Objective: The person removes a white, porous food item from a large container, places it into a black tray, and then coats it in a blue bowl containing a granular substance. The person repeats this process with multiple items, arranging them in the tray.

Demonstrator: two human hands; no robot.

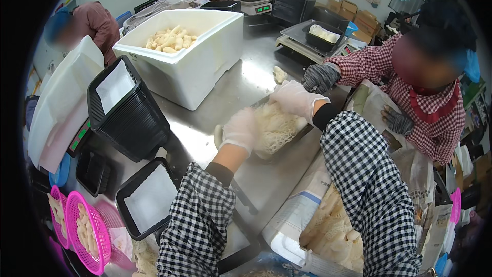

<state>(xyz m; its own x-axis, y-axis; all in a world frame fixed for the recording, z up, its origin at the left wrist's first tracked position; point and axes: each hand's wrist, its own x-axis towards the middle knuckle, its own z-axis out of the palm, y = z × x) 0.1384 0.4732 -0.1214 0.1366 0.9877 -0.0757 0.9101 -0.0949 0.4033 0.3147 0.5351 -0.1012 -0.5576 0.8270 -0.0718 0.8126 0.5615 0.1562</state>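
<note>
Both hands wear thin, translucent white gloves. Lacy, cream-coloured netted mushrooms (pixel 275 132), which look like bamboo fungus, are heaped at a dark tray (pixel 303 134) on the steel table. My left hand (pixel 241 127) grips the heap from its left side and is blurred. From above and behind, my right hand (pixel 294 98) holds the heap's far end; its fingertips are hidden. A pale stalk (pixel 218 136) lies just left of my left hand. Beyond my right hand is a small mushroom piece (pixel 280 74), near a co-worker's grey-gloved hand (pixel 322 77).
A white foam box (pixel 203 73) of pale stalks stands behind. Stacked black trays (pixel 130 123) and a lined tray (pixel 150 200) are at left, with pink baskets (pixel 103 234). A newspaper-lined box (pixel 286 234) of mushrooms sits front right. A scale (pixel 303 48) stands beyond.
</note>
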